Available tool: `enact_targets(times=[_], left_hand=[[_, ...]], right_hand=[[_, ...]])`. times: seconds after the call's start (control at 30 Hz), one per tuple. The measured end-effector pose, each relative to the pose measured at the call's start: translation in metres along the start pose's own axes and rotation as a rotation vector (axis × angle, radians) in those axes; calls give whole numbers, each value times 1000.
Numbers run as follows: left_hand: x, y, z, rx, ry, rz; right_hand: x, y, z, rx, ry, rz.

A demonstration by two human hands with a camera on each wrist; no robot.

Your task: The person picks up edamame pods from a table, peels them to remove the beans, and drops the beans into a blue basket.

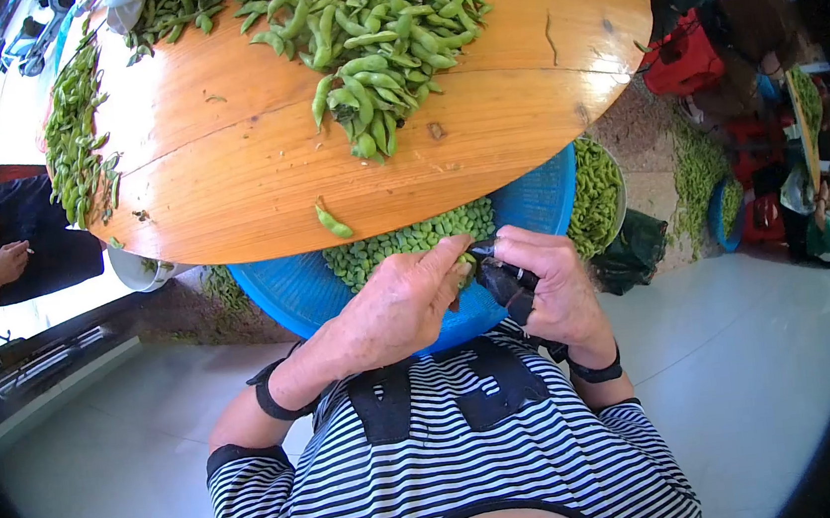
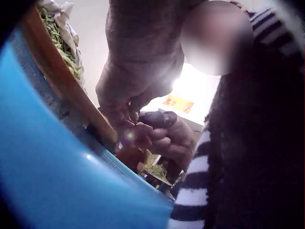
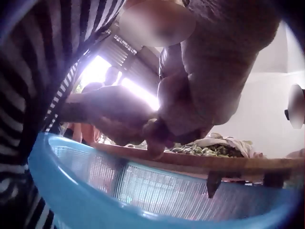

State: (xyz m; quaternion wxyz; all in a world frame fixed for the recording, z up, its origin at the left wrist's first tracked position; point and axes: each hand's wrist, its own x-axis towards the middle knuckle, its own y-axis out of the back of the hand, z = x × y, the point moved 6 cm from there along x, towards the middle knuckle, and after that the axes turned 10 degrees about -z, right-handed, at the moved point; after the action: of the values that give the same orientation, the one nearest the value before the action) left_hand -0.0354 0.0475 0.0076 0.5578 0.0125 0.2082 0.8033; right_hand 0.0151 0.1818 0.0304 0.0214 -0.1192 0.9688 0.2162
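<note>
Over the blue basket (image 1: 553,191) my two hands meet at their fingertips. My left hand (image 1: 401,295) pinches a green bean pod (image 1: 468,260), mostly hidden by the fingers. From the other side my right hand (image 1: 562,280) grips the pod's end with curled fingers. Black, shiny coverings (image 1: 510,286) sit on its thumb and finger; the left wrist view shows one dark covering (image 2: 157,118) close to the left fingertips. Below, a layer of shelled green beans (image 1: 433,233) lies in the basket. In the right wrist view, the basket's rim (image 3: 119,212) passes under both hands.
The wooden table (image 1: 227,177) overhangs the basket's far side. It bears a heap of pods (image 1: 385,52), a single pod (image 1: 333,221) near its edge and more pods at left. A tub of pods (image 1: 597,196) stands at right. Another person's hand (image 1: 11,263) is at left.
</note>
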Motion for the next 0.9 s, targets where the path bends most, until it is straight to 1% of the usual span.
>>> enact_targets(times=[0.03, 0.07, 0.1, 0.13, 0.17, 0.2, 0.23, 0.27, 0.3, 0.33, 0.4, 0.43, 0.5, 0.57, 0.63, 0.67, 0.73, 0.8, 0.83, 0.9], left_hand=[[0, 1, 0, -94, -7, 24], [1, 2, 0, -188, -14, 47], [3, 0, 1, -186, -15, 51], [3, -5, -7, -393, 89, 89], [3, -10, -16, -600, 192, 127], [5, -14, -18, -599, 190, 129], [6, -17, -22, -799, 148, 173], [7, -19, -24, -999, 102, 217], [8, -20, -23, -1076, 115, 205], [9, -21, -19, -1077, 112, 208], [11, -21, -13, -1217, 62, 237], [11, -22, -12, -1217, 59, 240], [12, -26, -12, -1354, 38, 237], [15, -30, -19, -1372, 28, 229], [16, -32, -20, -1389, 16, 223], [15, -33, -21, -1398, 23, 228], [14, -34, -24, -1408, 29, 236], [10, -41, -28, -1405, 1, 174], [10, -41, -28, -1405, 0, 173], [11, -41, -28, -1406, 25, 204]], right_hand=[[0, -2, -1, -1, 2, -3], [0, -3, -2, -46, -9, 47], [0, -4, -3, -91, -20, 98], [2, -11, -5, -92, -17, 96], [2, -15, -9, -179, -16, 184], [1, -17, -11, -267, -16, 273], [1, -21, -13, -335, 13, 300], [2, -24, -13, -337, 14, 299], [2, -25, -13, -359, 14, 332], [1, -24, -15, -382, 16, 365], [0, -22, -14, -369, 11, 367], [-1, -21, -13, -354, 2, 370], [-3, -20, -15, -369, 22, 387], [-5, -18, -16, -386, 33, 404], [-4, -17, -18, -390, 88, 402], [-4, -18, -18, -392, 87, 400], [-5, -16, -13, -300, 45, 402], [-9, -17, -12, -274, 18, 367], [-9, -17, -10, -253, 0, 342], [-8, -16, -11, -250, 22, 357]])
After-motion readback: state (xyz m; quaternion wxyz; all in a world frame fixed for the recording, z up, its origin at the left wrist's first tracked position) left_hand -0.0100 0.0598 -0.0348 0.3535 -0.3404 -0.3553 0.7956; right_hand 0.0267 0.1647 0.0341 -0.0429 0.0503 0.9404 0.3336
